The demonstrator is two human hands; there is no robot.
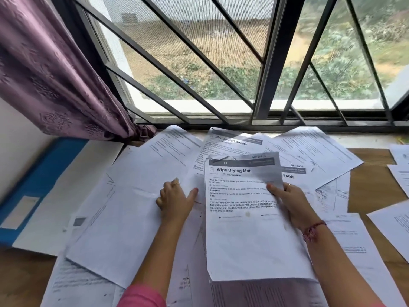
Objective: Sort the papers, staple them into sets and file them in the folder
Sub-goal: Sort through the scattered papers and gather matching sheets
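At the middle of the wooden desk (371,189), under the barred window (221,63), the right hand (292,200) pinches the right edge of the "Wipe Drying Mat" sheet (250,218), thumb on the print, fingers hidden behind the page. The left hand (174,198) rests just left of that sheet on the spread papers (124,218), knuckles loosely bent, thumb stretched toward the sheet; it seems to hold nothing. Beyond the held sheet lies the "Change Bed Sheets" page (228,141), with more loose pages fanned out to either side. Far left of the sheet, against the wall, a blue folder (37,173) lies under a purple curtain (55,69). The paper looks light and floppy, prone to bending and sliding over its neighbours, so an edge pinch near mid-height, with the other hand steadying the pile, seems the safest hold. I can see no stapler.
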